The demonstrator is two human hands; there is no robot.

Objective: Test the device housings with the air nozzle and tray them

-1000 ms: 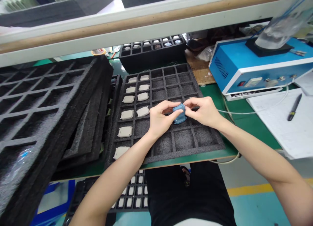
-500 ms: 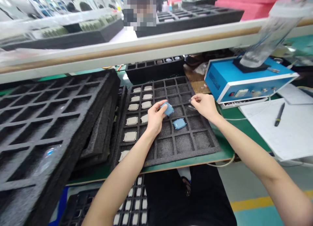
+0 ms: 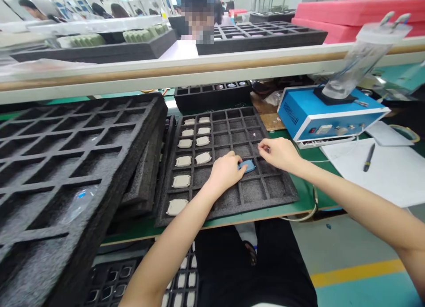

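Observation:
My left hand reaches over the black foam tray, its thumb and fingers closed on the edges of a blue watch case. The case is rounded and rectangular with lugs at its corners, and lies low in a compartment. My right hand hovers above the tray's right side with fingertips pinched together; what they hold is too small to make out. A tiny pale piece lies in a compartment beyond it. Several beige watch cases fill the tray's left columns.
Larger stacked foam trays rise at the left. To the right are a blue control box carrying a clear cylinder, white paper and a black pen. A shelf rail crosses behind; a person is beyond it.
My left hand has lowered from above the tray to the blue case in the compartment. The blue case it held raised is no longer seen separately. My right hand has moved slightly down.

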